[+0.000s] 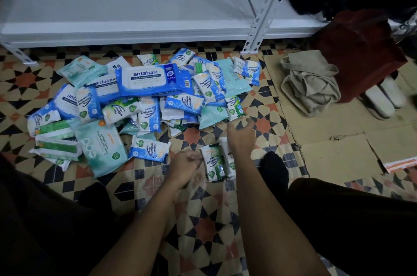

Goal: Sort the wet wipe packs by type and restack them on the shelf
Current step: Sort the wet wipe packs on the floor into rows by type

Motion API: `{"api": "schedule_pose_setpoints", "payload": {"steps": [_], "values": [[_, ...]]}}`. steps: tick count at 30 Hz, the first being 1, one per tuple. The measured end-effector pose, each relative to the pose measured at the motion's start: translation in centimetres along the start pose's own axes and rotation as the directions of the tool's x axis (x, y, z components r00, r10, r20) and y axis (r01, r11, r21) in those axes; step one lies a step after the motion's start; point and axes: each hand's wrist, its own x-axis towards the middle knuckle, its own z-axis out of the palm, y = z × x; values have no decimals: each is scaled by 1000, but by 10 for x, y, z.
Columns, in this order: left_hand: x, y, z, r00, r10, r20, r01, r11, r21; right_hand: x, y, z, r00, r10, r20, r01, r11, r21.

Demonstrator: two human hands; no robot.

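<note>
**Wipe packs heaped below bare shelf**

A left hand [184, 166], fingers curled and holding nothing, rests just beside a green Pine Antibacterial pack [212, 161]. The right hand [242, 138] reaches, fingers loosely spread, toward the pile [140, 104], where "antabax" packs [153, 80] top the heap. The white shelf [126, 11] stands beyond; smaller print is unreadable.

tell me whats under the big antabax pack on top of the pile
The big antabax pack lies on a second antabax pack at its left and small Fragrance Free packs along its lower edge. Whatever is under its middle is covered.
</note>
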Motion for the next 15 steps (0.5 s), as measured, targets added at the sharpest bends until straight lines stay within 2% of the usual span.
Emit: {"api": "schedule_pose_setpoints", "payload": {"steps": [2,4,6,8,12,15], "values": [[5,8,-20,993,-99,-58,87,979,-183,6,-7,3,1000,4,-23,-1,995,102],[9,15,-37,973,-198,-119,136,907,-398,11,-14,5,999,-8,-32,12,991,135],[17,19,-53,938,-293,-187,129,793,-596,21,-15,9,1000,10,-10,-9,988,152],[28,17,-71,897,-381,-223,76,632,-771,35,-17,13,999,50,14,-51,981,188],[49,16,-103,819,-544,-184,16,342,-940,59,-25,8,970,215,113,-240,920,310],[61,18,-124,725,-661,-194,-42,239,-970,81,-24,9,929,317,192,-369,841,396]]}}
